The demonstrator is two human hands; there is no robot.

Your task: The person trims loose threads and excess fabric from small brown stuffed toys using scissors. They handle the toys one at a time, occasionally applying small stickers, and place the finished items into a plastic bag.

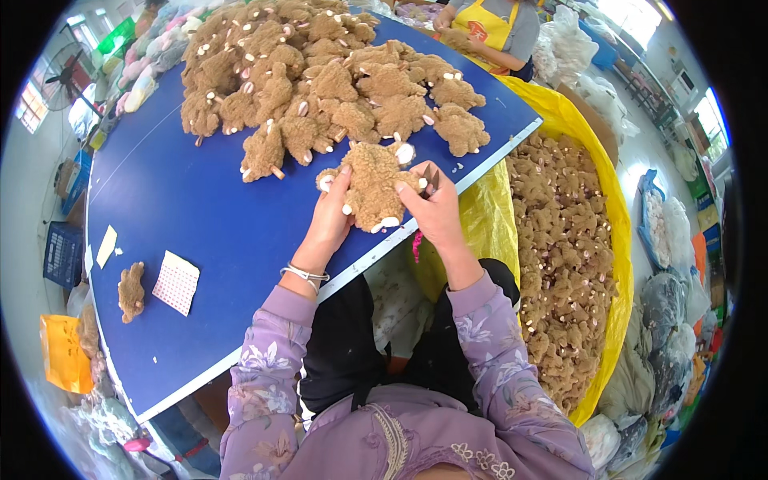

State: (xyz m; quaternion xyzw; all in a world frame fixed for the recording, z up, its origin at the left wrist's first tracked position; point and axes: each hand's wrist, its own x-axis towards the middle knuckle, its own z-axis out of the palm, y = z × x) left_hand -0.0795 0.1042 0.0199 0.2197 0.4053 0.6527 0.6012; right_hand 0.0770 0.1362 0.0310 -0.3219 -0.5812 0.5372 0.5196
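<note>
A brown curly plush toy skin (372, 188), limp and with white limb tips, is held up over the table's near edge. My left hand (330, 214) pinches its left side, the thumb lying on the fur. On the other side, my right hand (438, 212) closes on the skin by a white-tipped limb. Dark pointed blades (432, 178), looking like thread snips, stick out from the right hand's fingers; the handle is hidden. A pink tassel (417, 246) hangs below that hand. Just beyond lies a large heap of similar plush skins (320, 88).
The blue table (200, 216) carries a lone plush piece (131, 293) and a printed paper sheet (176, 282) at the left. At my right, a yellow-lined bin (620, 264) is full of brown plush skins. A co-worker in a yellow apron (486, 30) stands across the table.
</note>
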